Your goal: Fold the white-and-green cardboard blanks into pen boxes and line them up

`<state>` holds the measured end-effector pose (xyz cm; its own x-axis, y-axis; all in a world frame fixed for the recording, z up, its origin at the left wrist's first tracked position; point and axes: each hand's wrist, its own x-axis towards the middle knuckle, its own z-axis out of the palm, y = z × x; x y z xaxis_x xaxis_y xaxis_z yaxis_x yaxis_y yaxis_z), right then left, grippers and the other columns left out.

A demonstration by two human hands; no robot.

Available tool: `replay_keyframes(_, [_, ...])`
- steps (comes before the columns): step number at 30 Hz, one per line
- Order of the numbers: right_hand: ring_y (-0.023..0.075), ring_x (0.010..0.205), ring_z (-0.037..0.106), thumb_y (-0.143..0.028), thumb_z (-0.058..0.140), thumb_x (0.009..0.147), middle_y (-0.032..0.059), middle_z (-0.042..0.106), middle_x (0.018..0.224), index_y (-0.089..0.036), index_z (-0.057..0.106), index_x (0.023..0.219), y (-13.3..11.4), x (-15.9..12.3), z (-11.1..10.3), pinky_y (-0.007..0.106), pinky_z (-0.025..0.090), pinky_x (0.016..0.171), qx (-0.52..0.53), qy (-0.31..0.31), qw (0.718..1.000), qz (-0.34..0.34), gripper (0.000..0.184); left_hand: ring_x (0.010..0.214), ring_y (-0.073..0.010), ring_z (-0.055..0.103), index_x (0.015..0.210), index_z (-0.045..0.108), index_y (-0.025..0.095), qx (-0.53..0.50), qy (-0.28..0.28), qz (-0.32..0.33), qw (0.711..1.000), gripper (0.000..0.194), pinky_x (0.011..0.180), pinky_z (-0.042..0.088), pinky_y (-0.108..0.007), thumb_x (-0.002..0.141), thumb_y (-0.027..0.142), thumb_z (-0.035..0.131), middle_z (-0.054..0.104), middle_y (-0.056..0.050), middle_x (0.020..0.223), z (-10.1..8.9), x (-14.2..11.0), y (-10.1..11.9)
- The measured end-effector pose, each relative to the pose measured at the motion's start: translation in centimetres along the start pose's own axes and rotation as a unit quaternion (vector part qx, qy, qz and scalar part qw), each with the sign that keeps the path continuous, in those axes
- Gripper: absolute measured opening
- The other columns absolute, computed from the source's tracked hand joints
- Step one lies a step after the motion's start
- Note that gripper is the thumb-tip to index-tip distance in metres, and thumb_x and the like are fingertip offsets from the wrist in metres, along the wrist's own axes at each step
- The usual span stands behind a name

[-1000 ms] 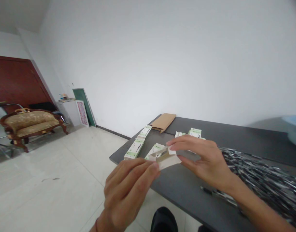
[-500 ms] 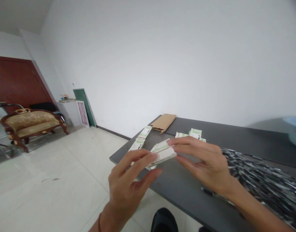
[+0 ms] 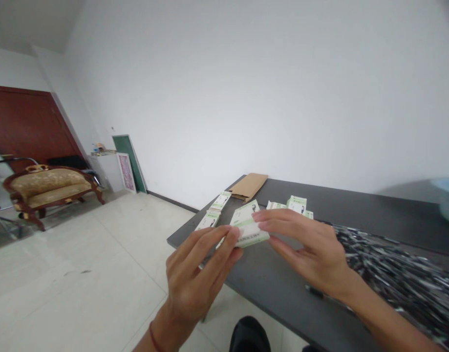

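Note:
Both hands hold one small white-and-green carton (image 3: 248, 226) just above the near left corner of the dark grey table (image 3: 359, 210). My left hand (image 3: 198, 278) pinches its near left end with fingertips. My right hand (image 3: 305, 247) grips its right end between thumb and fingers. The carton's printed green face is turned up towards me and its flaps look shut.
More white-and-green cartons lie on the table: a row (image 3: 214, 212) by the left edge and a few (image 3: 295, 204) behind my right hand. A flat brown envelope (image 3: 248, 186) lies at the far corner. A heap of black pens (image 3: 400, 274) covers the right side. A wooden sofa (image 3: 44, 188) stands on the floor at left.
The carton was open at one end, with a flap lifted. It has since been closed and turned, so its green face now points up. Both hands stayed in much the same place.

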<state>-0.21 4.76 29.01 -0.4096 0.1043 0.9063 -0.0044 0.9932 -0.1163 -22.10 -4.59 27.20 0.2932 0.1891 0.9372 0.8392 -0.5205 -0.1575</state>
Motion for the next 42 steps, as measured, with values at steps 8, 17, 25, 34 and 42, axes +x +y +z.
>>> replay_keyframes(8, [0.0192, 0.111, 0.074, -0.001, 0.064, 0.095, 0.0105, 0.077, 0.119, -0.022, 0.072, 0.117, 0.0, 0.0, 0.2, 0.034, 0.063, 0.096, -0.003, 0.016, 1.000, 0.002, 0.031, 0.103, -0.0196, 0.073, 0.121, 0.074, 0.014, 0.013, 0.005, 0.005, 1.000, 0.042, 0.086, 0.064, -0.034, 0.082, 0.000, 0.083, 0.079, -0.008, 0.109, 0.2, -0.5, 0.1])
replay_keyframes(17, [0.0198, 0.113, 0.073, 0.001, 0.064, 0.093, 0.0118, 0.076, 0.119, -0.020, 0.071, 0.117, 0.2, 0.0, 0.4, 0.035, 0.062, 0.098, -0.003, 0.020, 1.000, -0.010, 0.033, 0.100, -0.0189, 0.073, 0.115, 0.077, 0.018, -0.018, 0.018, -0.016, 1.000, 0.039, 0.082, 0.065, -0.033, 0.082, -0.001, 0.082, 0.079, -0.006, 0.107, 0.2, 0.4, 0.3])
replay_keyframes(25, [0.0204, 0.108, 0.075, 0.000, 0.066, 0.092, 0.0127, 0.078, 0.115, -0.018, 0.073, 0.110, 0.2, 0.0, 0.5, 0.034, 0.063, 0.097, -0.026, 0.029, 0.999, -0.031, 0.026, 0.105, -0.0201, 0.071, 0.117, 0.076, 0.013, -0.030, 0.004, -0.007, 1.000, 0.040, 0.089, 0.064, -0.034, 0.082, -0.004, 0.079, 0.077, -0.010, 0.111, 0.1, 0.4, -0.3])
replay_keyframes(34, [0.0220, 0.108, 0.077, 0.000, 0.063, 0.092, 0.0117, 0.079, 0.118, -0.020, 0.075, 0.114, 0.4, -0.1, 0.6, 0.035, 0.065, 0.094, -0.035, 0.035, 0.998, -0.042, 0.032, 0.104, -0.0174, 0.076, 0.114, 0.077, 0.021, -0.122, -0.030, -0.129, 0.984, 0.024, 0.093, 0.065, -0.031, 0.095, 0.008, 0.070, 0.079, -0.005, 0.115, 0.2, 0.4, -0.4])
replay_keyframes(42, [0.0197, 0.117, 0.072, 0.001, 0.064, 0.093, 0.0106, 0.076, 0.125, -0.024, 0.062, 0.140, 0.6, -0.8, 0.7, 0.035, 0.062, 0.101, -0.036, 0.018, 0.999, -0.022, 0.053, 0.092, -0.0160, 0.079, 0.103, 0.079, 0.022, -0.149, -0.018, -0.183, 0.972, 0.017, 0.085, 0.067, -0.026, 0.092, 0.010, 0.074, 0.082, -0.002, 0.104, -0.1, 1.0, 0.1])
